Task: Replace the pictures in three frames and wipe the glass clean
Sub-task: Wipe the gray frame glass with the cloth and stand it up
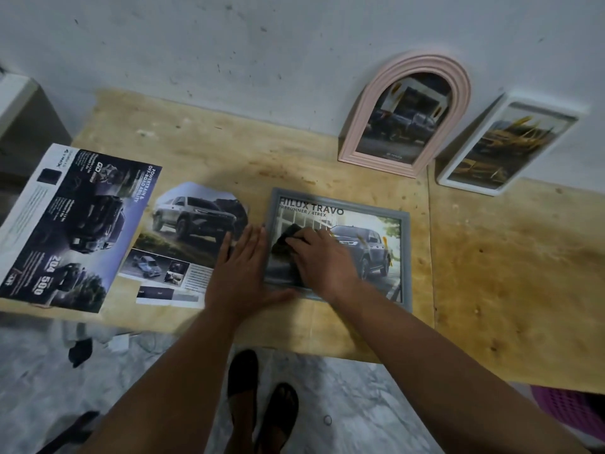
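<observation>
1. Feet in dark open sandals (262,404) nearest the lens, on a grey marbled floor (343,388); 2 bare forearms reach forward over the near edge of the table.
2. Pale plywood tabletop (491,273), scuffed and stained, a seam running front to back just right of the work; it butts against a marked white wall (262,44).
3. Grey rectangular picture frame (406,257) lies flat at table centre, holding a print of a dark pickup truck with the heading "HILUX TRAVO".
4. Right hand (322,260) is palm down on the glass at the frame's left part, fingers close together and curled over a dark crumpled cloth (284,240), pressing it to the glass.
5. Left hand (242,273) lies flat, fingers straight and together, against the frame's left edge, thumb along the bottom left corner; it partly covers the neighbouring paper.
6. Cut-out brochure page with a silver pickup truck (193,231), ragged top edge, lies just left of the frame.
7. Dark glossy brochure sheet with white text (75,224) at far left, overhanging the table edge.
8. Pink arched ribbed frame (406,116) leans on the wall at back right, a dark truck picture in it.
9. White rectangular frame (507,142) beside it, tilted, with a yellowish picture; detail too blurred.
10. Pink perforated plastic basket (569,411) at lower right; small dark scraps on the floor at lower left.
</observation>
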`<act>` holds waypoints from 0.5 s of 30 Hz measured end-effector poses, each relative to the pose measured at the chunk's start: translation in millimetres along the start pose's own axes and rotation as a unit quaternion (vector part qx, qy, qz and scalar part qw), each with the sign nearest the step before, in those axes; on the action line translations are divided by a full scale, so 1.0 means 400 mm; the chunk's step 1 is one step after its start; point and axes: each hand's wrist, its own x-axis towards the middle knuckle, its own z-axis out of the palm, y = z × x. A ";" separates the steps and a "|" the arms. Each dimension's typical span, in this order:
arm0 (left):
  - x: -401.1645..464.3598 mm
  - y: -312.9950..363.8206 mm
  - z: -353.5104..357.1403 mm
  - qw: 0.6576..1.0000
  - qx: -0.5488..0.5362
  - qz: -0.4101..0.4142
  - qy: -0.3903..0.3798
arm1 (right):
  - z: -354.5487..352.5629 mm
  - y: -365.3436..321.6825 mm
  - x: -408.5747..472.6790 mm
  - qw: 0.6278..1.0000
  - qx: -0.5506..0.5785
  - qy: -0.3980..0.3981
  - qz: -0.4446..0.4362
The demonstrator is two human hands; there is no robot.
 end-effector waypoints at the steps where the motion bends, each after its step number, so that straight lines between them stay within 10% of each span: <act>1: 0.000 0.001 -0.001 1.000 0.000 0.000 0.000 | -0.005 0.002 -0.011 1.000 0.007 -0.014 -0.012; 9: -0.001 0.001 -0.004 1.000 -0.015 -0.004 0.010 | -0.135 0.033 0.029 0.936 0.277 -0.199 0.088; 15: -0.001 0.007 -0.009 1.000 -0.012 -0.015 0.007 | -0.137 0.060 0.135 0.977 0.158 -0.035 0.139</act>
